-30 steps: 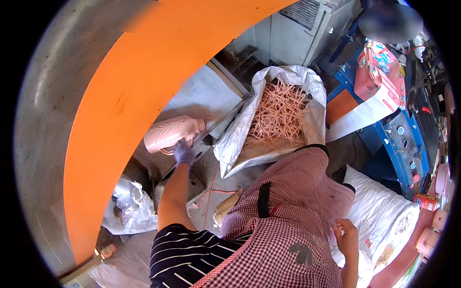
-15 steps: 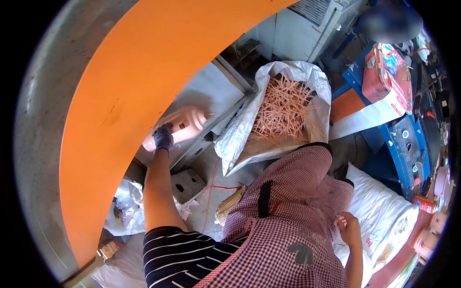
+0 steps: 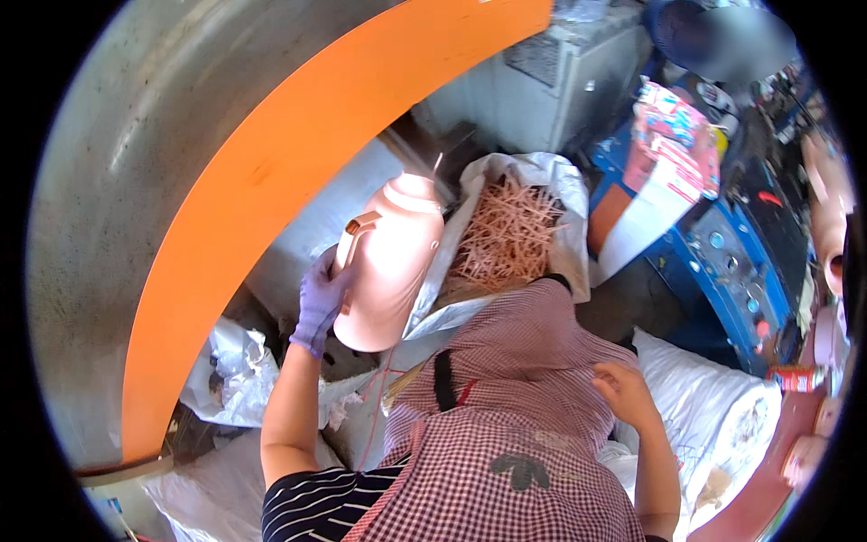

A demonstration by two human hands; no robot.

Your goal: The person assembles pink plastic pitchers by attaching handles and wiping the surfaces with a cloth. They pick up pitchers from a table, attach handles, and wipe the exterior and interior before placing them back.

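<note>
My left hand, in a purple glove, is closed around the handle of a pink plastic thermos flask body. The flask body is held up, leaning slightly right at its narrow top, where a thin sprue sticks up. Strong light washes out its upper side. My right hand is bare and hangs beside my checked apron. Its fingers are loosely bent and a little apart, and I see nothing in them.
A white sack of thin pink plastic strips stands ahead. An orange curved machine edge arches on the left. To the right are a blue machine with buttons, a stuffed white sack and more pink flask bodies.
My left hand has lifted the flask body from beside the orange edge, bringing it right and more upright. The view has shifted. My right hand stays near the apron.
</note>
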